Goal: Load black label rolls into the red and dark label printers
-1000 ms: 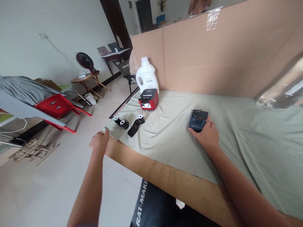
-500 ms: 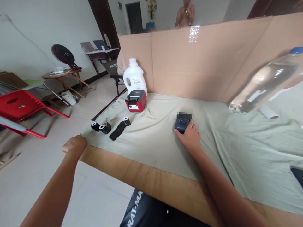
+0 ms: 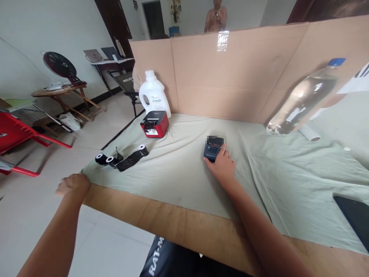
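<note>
The right hand (image 3: 223,166) is closed around the lower end of a small, dark navy, rounded box-shaped device (image 3: 212,153), thumb on one side and fingers on the other; the device sits on a pale green cloth (image 3: 175,173), near the middle of the wooden counter (image 3: 161,215). The left hand (image 3: 74,184) is bent at the counter's near left corner; its fingertips are blurred, so whether it grips the edge I cannot tell. Near it lie black rolls with white cores (image 3: 110,160), one trailing a loose black strip (image 3: 128,161) across the cloth. Behind them stands a red and black boxy printer (image 3: 157,125), just in front of a white plastic jug with a handle (image 3: 155,94). A clear plastic bottle with a blue cap (image 3: 302,102) appears tilted at the right, near the tall brown cardboard panel (image 3: 225,80) along the back.
</note>
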Tool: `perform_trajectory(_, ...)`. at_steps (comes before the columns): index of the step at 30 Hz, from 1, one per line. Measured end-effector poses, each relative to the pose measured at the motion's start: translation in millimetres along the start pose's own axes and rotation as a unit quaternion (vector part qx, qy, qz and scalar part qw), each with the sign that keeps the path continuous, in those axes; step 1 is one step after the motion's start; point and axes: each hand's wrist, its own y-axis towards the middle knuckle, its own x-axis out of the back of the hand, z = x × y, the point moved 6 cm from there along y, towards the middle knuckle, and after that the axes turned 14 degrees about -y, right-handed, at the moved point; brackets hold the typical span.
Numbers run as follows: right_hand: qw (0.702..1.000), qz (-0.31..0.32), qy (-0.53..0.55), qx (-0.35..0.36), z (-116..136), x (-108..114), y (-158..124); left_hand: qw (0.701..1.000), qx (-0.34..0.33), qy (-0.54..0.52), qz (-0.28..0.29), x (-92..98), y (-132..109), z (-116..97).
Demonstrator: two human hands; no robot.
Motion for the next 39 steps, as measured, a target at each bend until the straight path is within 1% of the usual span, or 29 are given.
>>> perform_trajectory(1,1.0,0.001,-0.003,-0.003,0,1,0,0.998,-0.002,-0.041,-0.054,11.7,-10,-5)
perform_trajectory(2,1.0,0.005,-0.006,-0.003,-1,1,0,0.988,-0.024,-0.101,-0.119,25.3,-24,-15)
perform_trajectory(3,1.0,0.01,-0.01,0.0,-1,1,1,0.962,-0.074,-0.177,-0.193,40.3,-45,-30)
perform_trajectory(4,1.0,0.013,-0.015,0.008,-2,-1,1,0.926,-0.137,-0.249,-0.247,52.0,-71,-49)
perform_trajectory(5,1.0,0.014,-0.018,0.018,-3,-2,2,0.888,-0.206,-0.321,-0.258,57.4,-101,-74)
perform_trajectory(6,0.999,0.01,-0.021,0.027,-5,-4,2,0.851,-0.262,-0.39,-0.233,56.4,-131,-101)
perform_trajectory(7,0.999,0.004,-0.021,0.035,-7,-6,2,0.815,-0.324,-0.451,-0.163,48.3,-162,-135)
perform_trajectory(8,0.999,-0.004,-0.019,0.041,-9,-8,3,0.78,-0.385,-0.491,-0.048,32.9,-194,-173)
perform_trajectory(9,0.999,-0.012,-0.015,0.048,-11,-10,3,0.752,-0.432,-0.485,0.113,8.3,-228,-214)
perform_trajectory(10,0.998,-0.02,-0.011,0.055,-13,-12,3,0.725,-0.44,-0.46,0.263,-19.8,-261,-250)
perform_trajectory(11,0.998,-0.028,-0.006,0.062,-14,-13,4,0.708,-0.44,-0.446,0.325,-41.0,-286,-279)
perform_trajectory(12,0.997,-0.035,-0.001,0.069,-14,-14,4,0.699,-0.421,-0.441,0.372,-61.4,-304,-304)
perform_trajectory(13,0.996,-0.04,0.003,0.076,-14,-15,5,0.685,-0.332,-0.455,0.462,-86.5,-317,-322)
perform_trajectory(15,0.996,-0.044,0.01,0.081,-14,-16,6,0.666,-0.282,-0.457,0.517,-113.8,-331,-351)
perform_trajectory(16,0.996,-0.044,0.011,0.081,-14,-16,6,0.656,-0.261,-0.462,0.537,-122.4,-334,-359)
perform_trajectory(18,0.996,-0.039,0.011,0.079,-14,-16,7,0.638,-0.249,-0.47,0.557,-130.3,-335,-367)
perform_trajectory(23,0.997,-0.026,0.006,0.071,-14,-16,6,0.589,-0.237,-0.473,0.61,-135.0,-339,-359)
perform_trajectory(25,0.997,-0.026,0.009,0.073,-13,-16,6,0.58,-0.238,-0.463,0.627,-135.8,-341,-357)
perform_trajectory(29,0.997,-0.026,0.013,0.069,-15,-16,6,0.581,-0.245,-0.431,0.645,-133.9,-341,-358)
perform_trajectory(34,0.997,-0.021,0.022,0.072,-16,-17,6,0.571,-0.221,-0.418,0.671,-128.2,-339,-357)
perform_trajectory(36,0.997,-0.019,0.029,0.076,-16,-17,7,0.576,-0.209,-0.411,0.675,-127.8,-339,-356)
perform_trajectory(39,0.996,-0.018,0.038,0.077,-16,-18,7,0.594,-0.191,-0.4,0.671,-130.2,-337,-356)
